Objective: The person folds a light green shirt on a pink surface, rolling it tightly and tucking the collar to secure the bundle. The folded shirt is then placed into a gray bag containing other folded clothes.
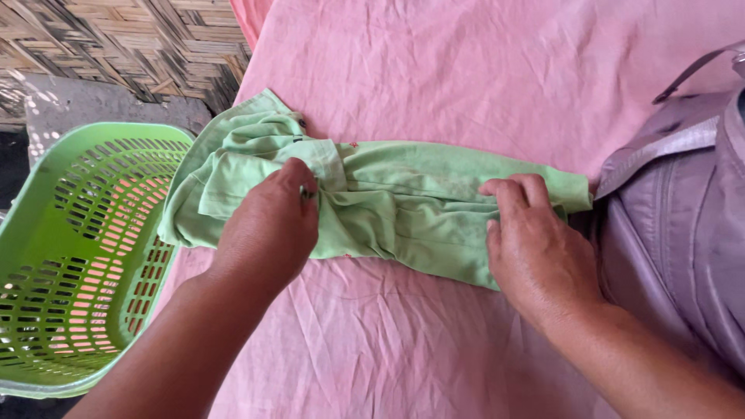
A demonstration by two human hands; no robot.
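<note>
Item: light green garment [403, 206], partly folded, lying crosswise on a wrinkled pink cloth [466, 77] that is covering the tabletop. Its left end is bunching into loose layers near a collar or placket with a small dark button; the exact kind of garment is hard to make out from the folds. Its right end is reaching the edge of a lilac bag.

Left hand [268, 229]: resting knuckles-up on the left-centre of the garment, fingers curling down and pinching a fold of green fabric. The fingertips are hiding under the hand, so the depth of the grip is not showing.

Right hand [535, 248]: lying flat on the garment's right portion, fingers [516, 194] narrow and pressing the cloth down, with the tips tucking at a fold. Whether it is gripping the fabric or only pressing it cannot be told.

Green plastic basket [70, 256]: slotted walls, standing just beside the tabletop's left edge, cut off at the frame's left and bottom; the pink cloth is showing through its slots.

Lilac bag [683, 209]: lying at the right, with a strap, cut off by the frame edge.

Woven bamboo wall [116, 39]: showing at upper left, partly in shadow.
</note>
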